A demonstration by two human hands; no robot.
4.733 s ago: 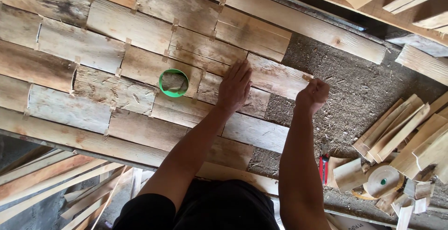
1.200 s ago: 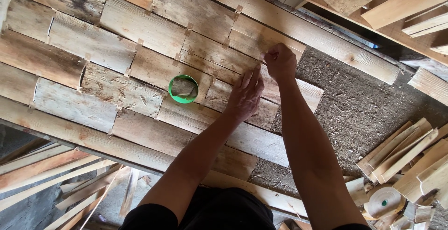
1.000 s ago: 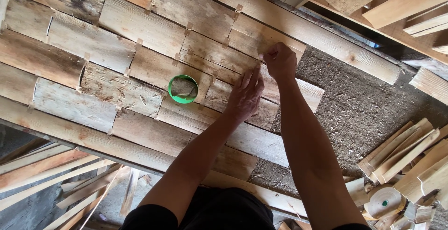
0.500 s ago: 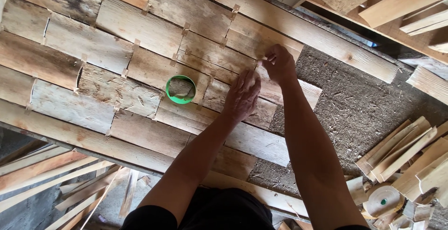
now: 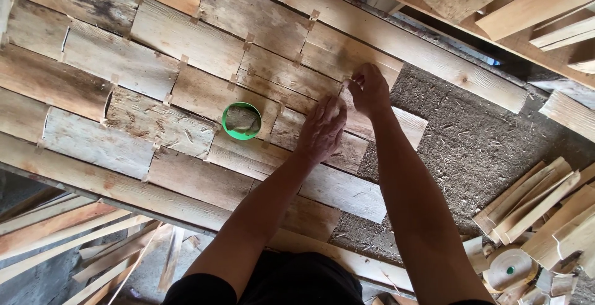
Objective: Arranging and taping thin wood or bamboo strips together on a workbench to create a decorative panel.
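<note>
Rough wooden planks (image 5: 186, 45) lie side by side in staggered rows, with small wooden spacers (image 5: 183, 62) set in the gaps between them. My left hand (image 5: 322, 128) lies flat, fingers together, on a short plank (image 5: 406, 125) near the right end of the rows. My right hand (image 5: 367, 87) is closed just above it, its fingertips pinched at a gap between two planks; what they pinch is too small to make out. A small green round cup (image 5: 242, 121) stands on the planks, left of my left hand.
A long timber beam (image 5: 434, 63) borders the planks at the top and another (image 5: 93, 181) at the bottom. Bare chipboard-like ground (image 5: 471, 156) shows to the right. Loose wood offcuts (image 5: 545, 212) and a tape roll (image 5: 509, 270) lie at lower right; thin slats (image 5: 62, 249) at lower left.
Earlier my right hand was farther right at the short plank's end; it has since moved left to the gap above my left hand. In the last second both hands barely move.
</note>
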